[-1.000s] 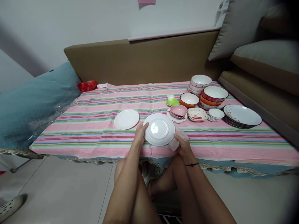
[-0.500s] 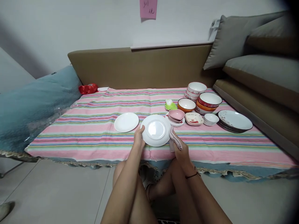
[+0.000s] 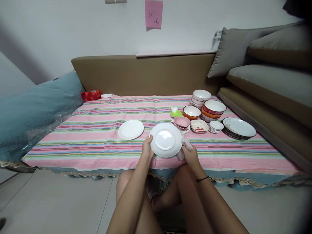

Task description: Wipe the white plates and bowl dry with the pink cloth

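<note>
I hold a round white plate [image 3: 166,140] tilted up toward me, just above the near edge of a striped pink cloth [image 3: 102,130]. My left hand [image 3: 147,149] grips the plate's left rim, fingers closed around it. My right hand [image 3: 190,154] is closed on a crumpled pink cloth [image 3: 184,148] pressed against the plate's right rim and back. A second white plate [image 3: 131,129] lies flat on the striped cloth to the left.
Right of the held plate stand a small pink dish [image 3: 181,122], a green dish [image 3: 175,112], a square patterned dish [image 3: 199,125], stacked small saucers [image 3: 215,126], orange and red bowls [image 3: 213,109], white bowls [image 3: 201,96] and stacked patterned plates [image 3: 239,128]. A red bag [image 3: 91,95] lies far left.
The camera has tilted up, showing more wall and a pink note. The plate has stayed in both hands, and the pink cloth has bunched closer behind its right rim.
</note>
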Tool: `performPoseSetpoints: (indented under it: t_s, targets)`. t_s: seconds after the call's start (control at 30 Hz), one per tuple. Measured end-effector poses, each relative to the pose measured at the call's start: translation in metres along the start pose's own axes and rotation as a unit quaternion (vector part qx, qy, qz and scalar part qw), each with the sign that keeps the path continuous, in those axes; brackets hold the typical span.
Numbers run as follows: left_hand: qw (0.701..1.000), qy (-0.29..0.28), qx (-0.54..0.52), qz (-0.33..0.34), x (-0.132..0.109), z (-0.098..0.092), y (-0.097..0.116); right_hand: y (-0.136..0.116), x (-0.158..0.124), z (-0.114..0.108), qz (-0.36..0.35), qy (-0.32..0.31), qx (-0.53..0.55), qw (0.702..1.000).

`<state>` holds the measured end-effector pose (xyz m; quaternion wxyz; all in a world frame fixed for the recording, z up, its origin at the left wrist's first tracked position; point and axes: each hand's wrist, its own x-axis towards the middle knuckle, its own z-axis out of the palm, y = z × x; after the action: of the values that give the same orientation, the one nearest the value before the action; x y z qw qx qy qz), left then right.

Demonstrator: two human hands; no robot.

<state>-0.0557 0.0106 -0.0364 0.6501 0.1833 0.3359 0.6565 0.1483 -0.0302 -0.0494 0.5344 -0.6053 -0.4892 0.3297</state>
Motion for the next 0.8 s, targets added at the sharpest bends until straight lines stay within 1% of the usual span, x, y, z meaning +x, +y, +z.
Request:
performPoseSetpoints:
  t_s: [0.07, 0.13, 0.2, 0.27, 0.33, 0.37, 0.4, 0.47, 0.5, 0.57, 0.6, 0.63, 0.67, 0.7, 0.77, 0.8]
  targets:
    - [1.000, 0.007, -0.007, 0.013, 0.000, 0.002, 0.001, -0.004, 0.002, -0.006, 0.001, 0.000, 0.001, 1.000]
    - [0.999, 0.012, -0.017, 0.028, 0.002, 0.002, 0.002, -0.012, 0.002, -0.015, -0.027, 0.011, 0.002, 1.000]
    - [0.999, 0.024, -0.016, 0.022, 0.007, 0.000, 0.002, -0.023, 0.003, -0.020, -0.077, 0.032, -0.005, 0.997]
    - [0.999, 0.042, -0.001, -0.011, 0.011, -0.004, -0.002, -0.031, 0.007, -0.017, -0.143, 0.026, -0.019, 0.989]
    - [0.997, 0.060, 0.023, -0.052, 0.014, -0.008, -0.007, -0.034, 0.011, -0.002, -0.192, -0.018, -0.051, 0.980]
    - [0.995, 0.064, 0.036, -0.067, 0.014, -0.009, -0.011, -0.032, 0.013, 0.010, -0.198, -0.047, -0.079, 0.976]
    - [0.994, 0.067, 0.049, -0.074, 0.014, -0.010, -0.014, -0.028, 0.013, 0.024, -0.188, -0.069, -0.115, 0.973]
    - [0.992, 0.074, 0.076, -0.065, 0.013, -0.011, -0.018, -0.017, 0.009, 0.053, -0.143, -0.083, -0.209, 0.964]
    - [0.992, 0.078, 0.085, -0.053, 0.012, -0.011, -0.019, -0.011, 0.004, 0.065, -0.142, -0.087, -0.251, 0.954]
    - [0.992, 0.081, 0.090, -0.039, 0.009, -0.010, -0.018, -0.001, -0.005, 0.081, -0.203, -0.127, -0.309, 0.921]
    - [0.992, 0.077, 0.091, -0.039, 0.008, -0.009, -0.017, 0.002, -0.009, 0.084, -0.237, -0.152, -0.322, 0.904]
    - [0.992, 0.074, 0.097, -0.043, 0.006, -0.008, -0.016, 0.003, -0.012, 0.084, -0.264, -0.180, -0.326, 0.890]
    - [0.990, 0.073, 0.109, -0.046, 0.005, -0.007, -0.014, 0.002, -0.013, 0.080, -0.277, -0.209, -0.321, 0.881]
    - [0.988, 0.077, 0.126, -0.047, 0.003, -0.005, -0.013, -0.003, -0.012, 0.075, -0.272, -0.237, -0.309, 0.880]
    - [0.981, 0.097, 0.165, -0.038, 0.002, -0.004, -0.011, -0.022, -0.009, 0.057, -0.238, -0.270, -0.269, 0.894]
    - [0.977, 0.108, 0.179, -0.033, 0.001, -0.003, -0.011, -0.036, -0.009, 0.046, -0.215, -0.273, -0.241, 0.906]
